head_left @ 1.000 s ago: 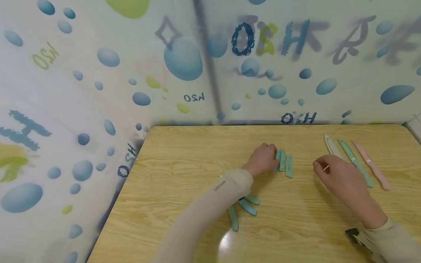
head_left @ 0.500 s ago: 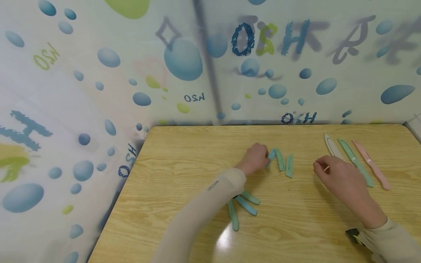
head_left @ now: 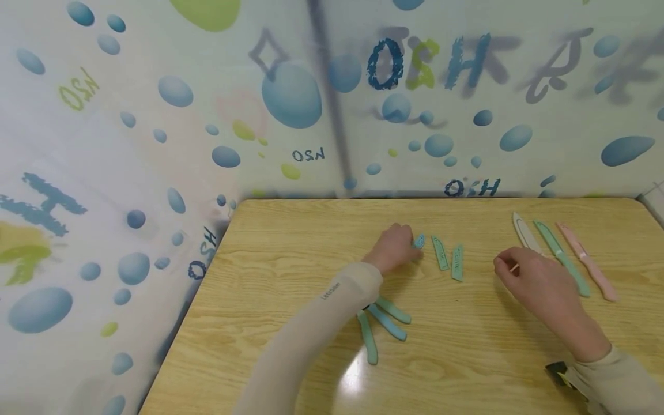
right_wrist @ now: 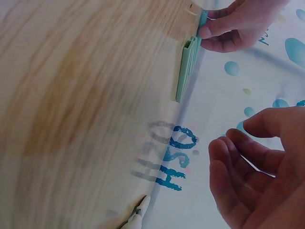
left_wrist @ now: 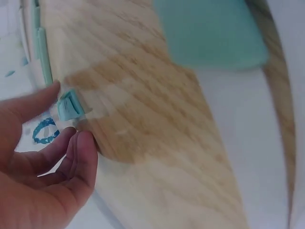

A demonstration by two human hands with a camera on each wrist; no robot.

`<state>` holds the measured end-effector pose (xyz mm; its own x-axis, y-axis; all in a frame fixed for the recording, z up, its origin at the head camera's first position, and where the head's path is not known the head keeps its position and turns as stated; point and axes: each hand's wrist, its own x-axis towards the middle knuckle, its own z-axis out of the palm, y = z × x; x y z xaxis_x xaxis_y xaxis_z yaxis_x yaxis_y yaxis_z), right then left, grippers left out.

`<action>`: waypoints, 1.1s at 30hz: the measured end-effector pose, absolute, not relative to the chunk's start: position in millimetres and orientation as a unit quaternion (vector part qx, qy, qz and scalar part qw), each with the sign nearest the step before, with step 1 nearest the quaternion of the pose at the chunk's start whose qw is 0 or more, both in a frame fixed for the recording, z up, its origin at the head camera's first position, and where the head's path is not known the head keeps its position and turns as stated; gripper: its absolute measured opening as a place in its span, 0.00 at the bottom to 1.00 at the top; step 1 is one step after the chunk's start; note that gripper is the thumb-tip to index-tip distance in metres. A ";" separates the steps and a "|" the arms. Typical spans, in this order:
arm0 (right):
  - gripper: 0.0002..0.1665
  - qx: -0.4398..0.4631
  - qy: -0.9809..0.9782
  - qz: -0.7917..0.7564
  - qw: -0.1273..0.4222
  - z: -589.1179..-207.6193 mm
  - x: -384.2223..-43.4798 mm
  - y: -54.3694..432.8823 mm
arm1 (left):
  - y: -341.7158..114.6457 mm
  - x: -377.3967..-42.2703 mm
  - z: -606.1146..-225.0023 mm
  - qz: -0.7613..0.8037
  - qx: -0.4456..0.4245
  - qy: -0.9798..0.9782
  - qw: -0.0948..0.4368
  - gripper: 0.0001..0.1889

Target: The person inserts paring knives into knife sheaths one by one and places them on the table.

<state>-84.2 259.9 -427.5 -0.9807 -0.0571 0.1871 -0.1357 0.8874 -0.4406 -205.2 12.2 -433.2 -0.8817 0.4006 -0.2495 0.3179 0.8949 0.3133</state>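
Observation:
My left hand (head_left: 393, 249) pinches a small blue knife sheath (head_left: 419, 241) near the far side of the table. In the left wrist view, the end of this sheath (left_wrist: 70, 106) shows between thumb and fingers. Just to its right lie two green sheaths (head_left: 440, 252), (head_left: 457, 263), apart from each other. Over the table at right hovers my right hand (head_left: 539, 282), its fingers loosely bent with nothing held, as the right wrist view also shows. Partly under it lies a white knife (head_left: 525, 231); beside that are a green knife (head_left: 561, 256) and a pink knife (head_left: 586, 260).
Below the left forearm, green and blue knife handles (head_left: 388, 321) fan out on the wooden table (head_left: 259, 276); the forearm hides their other ends. A bare white blade (left_wrist: 243, 143) shows in the left wrist view. A patterned wall (head_left: 290, 173) stands behind the table.
My left hand has drawn the blue sheath leftward, away from the green ones. The nearer green sheath has tilted and now lies apart. My right hand stays in place.

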 end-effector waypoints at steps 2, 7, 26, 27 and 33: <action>0.13 0.050 -0.968 0.232 0.076 -427.1 -84.6 258.2 | 11.7 -204.6 -434.3 0.110 0.200 0.963 0.147 0.12; 0.14 0.050 -0.969 0.234 0.064 -426.6 -84.8 255.4 | 8.4 -205.4 -432.1 0.087 0.208 0.964 0.140 0.07; 0.14 0.076 -0.969 0.231 0.040 -423.7 -82.6 237.7 | -49.7 -209.1 -422.1 0.318 0.178 0.926 0.101 0.14; 0.14 0.080 -0.969 0.230 0.041 -423.4 -82.3 236.4 | -53.7 -208.6 -422.2 0.332 0.181 0.921 0.096 0.13; 0.12 0.098 -0.969 0.223 0.032 -421.9 -80.0 226.0 | -73.0 -202.6 -425.5 0.410 0.180 0.891 0.072 0.07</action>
<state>-80.0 226.0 -421.9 -0.9786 -0.1762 0.1060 -0.2048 0.8812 -0.4261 -202.6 -73.0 -425.5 -0.9247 0.3803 0.0184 0.2614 0.5991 0.7568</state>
